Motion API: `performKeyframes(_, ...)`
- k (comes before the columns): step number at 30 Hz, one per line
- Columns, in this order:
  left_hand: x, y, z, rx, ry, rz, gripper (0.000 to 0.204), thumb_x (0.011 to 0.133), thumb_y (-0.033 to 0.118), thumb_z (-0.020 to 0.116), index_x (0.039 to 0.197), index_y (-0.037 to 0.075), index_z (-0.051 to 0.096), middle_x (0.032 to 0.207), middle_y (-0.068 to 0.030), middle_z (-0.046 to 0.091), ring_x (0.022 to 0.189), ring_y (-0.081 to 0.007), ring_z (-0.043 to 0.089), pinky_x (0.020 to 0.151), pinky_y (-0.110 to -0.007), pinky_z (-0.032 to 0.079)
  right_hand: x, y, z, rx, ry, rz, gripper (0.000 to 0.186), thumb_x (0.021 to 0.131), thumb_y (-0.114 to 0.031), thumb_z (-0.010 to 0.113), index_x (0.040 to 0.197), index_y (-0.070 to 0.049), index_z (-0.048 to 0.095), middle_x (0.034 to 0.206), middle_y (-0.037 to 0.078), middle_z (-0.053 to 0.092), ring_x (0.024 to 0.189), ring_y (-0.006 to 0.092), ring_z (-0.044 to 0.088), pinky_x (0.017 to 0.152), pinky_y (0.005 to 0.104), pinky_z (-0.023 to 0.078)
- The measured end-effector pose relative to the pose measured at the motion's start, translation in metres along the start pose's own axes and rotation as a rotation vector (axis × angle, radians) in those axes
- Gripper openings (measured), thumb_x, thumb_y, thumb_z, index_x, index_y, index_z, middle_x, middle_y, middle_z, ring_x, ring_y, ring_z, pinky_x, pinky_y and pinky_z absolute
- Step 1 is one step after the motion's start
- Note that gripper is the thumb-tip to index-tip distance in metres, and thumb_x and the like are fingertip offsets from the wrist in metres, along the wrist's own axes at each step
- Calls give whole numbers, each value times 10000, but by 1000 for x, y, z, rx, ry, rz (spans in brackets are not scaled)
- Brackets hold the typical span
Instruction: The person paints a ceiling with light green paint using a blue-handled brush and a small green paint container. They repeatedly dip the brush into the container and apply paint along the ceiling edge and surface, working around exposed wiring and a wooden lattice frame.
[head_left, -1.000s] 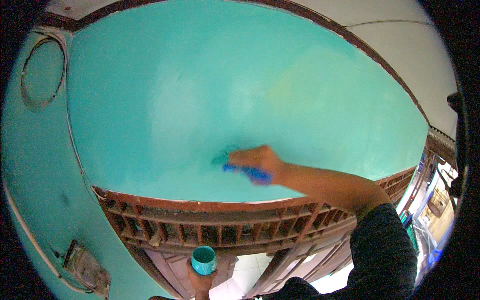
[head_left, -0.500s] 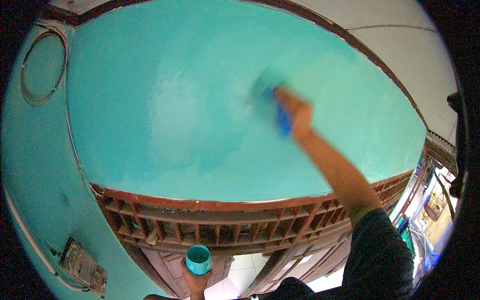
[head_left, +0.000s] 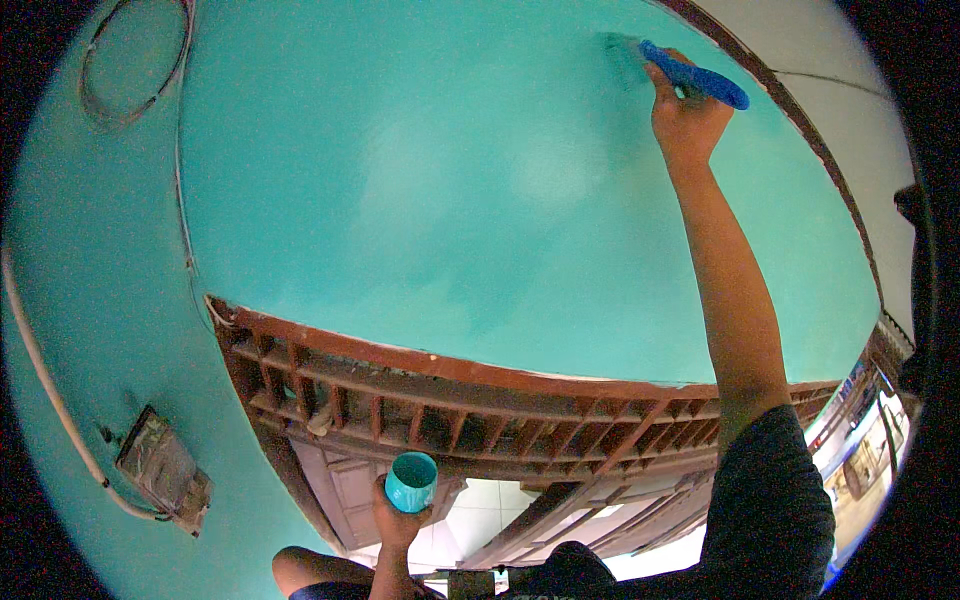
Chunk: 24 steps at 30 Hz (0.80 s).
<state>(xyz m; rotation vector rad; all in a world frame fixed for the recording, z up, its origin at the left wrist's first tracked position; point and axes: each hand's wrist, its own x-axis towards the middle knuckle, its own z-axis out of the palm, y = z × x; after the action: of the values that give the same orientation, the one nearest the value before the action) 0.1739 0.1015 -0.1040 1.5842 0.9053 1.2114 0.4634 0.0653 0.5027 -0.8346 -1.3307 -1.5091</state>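
My right hand [head_left: 690,115] is raised high at the upper right, closed on the blue handle of a paintbrush [head_left: 712,82]. The brush's bristles, coated in turquoise, lie against the turquoise wall [head_left: 480,230], close below its dark upper border. Pale shiny patches show on the wall to the left of the brush. Low in the middle, my left hand [head_left: 400,520] is wrapped round a turquoise cup [head_left: 412,483]. The cup's mouth faces up toward me; what is inside is too dark to make out.
Below the painted wall runs a brown slatted wooden frame [head_left: 470,425]. On the left side wall are a coiled cable [head_left: 135,65], a pipe [head_left: 45,370] and a grimy box [head_left: 165,470]. A pale ceiling [head_left: 830,80] slopes at the upper right.
My right hand has swept the paintbrush up and to the right along the wall. The view has shifted slightly; my left hand still holds the cup.
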Motion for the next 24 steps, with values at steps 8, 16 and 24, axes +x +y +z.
performKeyframes(8, 12, 1, 2, -55, 108, 79, 899, 499, 136, 880, 1252, 26, 401, 1166, -175, 596, 1073, -326, 592, 911, -426, 488, -220, -163, 19, 211, -875, -413, 224, 834, -173, 567, 1028, -64, 590, 912, 155, 635, 756, 333, 641, 700, 449, 537)
performKeyframes(16, 8, 15, -5, -64, 136, 149, 773, 562, 176, 893, 1158, -9, 436, 1034, -192, 621, 935, -319, 634, 808, -415, 514, -113, -145, 63, 35, -561, -78, 167, 791, -205, 667, 936, -133, 706, 919, 135, 703, 798, 333, 658, 721, 445, 498)
performKeyframes(24, 15, 8, -12, -167, 157, 101, 881, 491, 104, 863, 1240, 30, 405, 1179, -185, 584, 1078, -332, 589, 917, -424, 483, -109, -145, 96, -61, -337, -496, 351, 777, -143, 628, 1127, -123, 627, 1039, 104, 675, 803, 284, 669, 630, 399, 542)
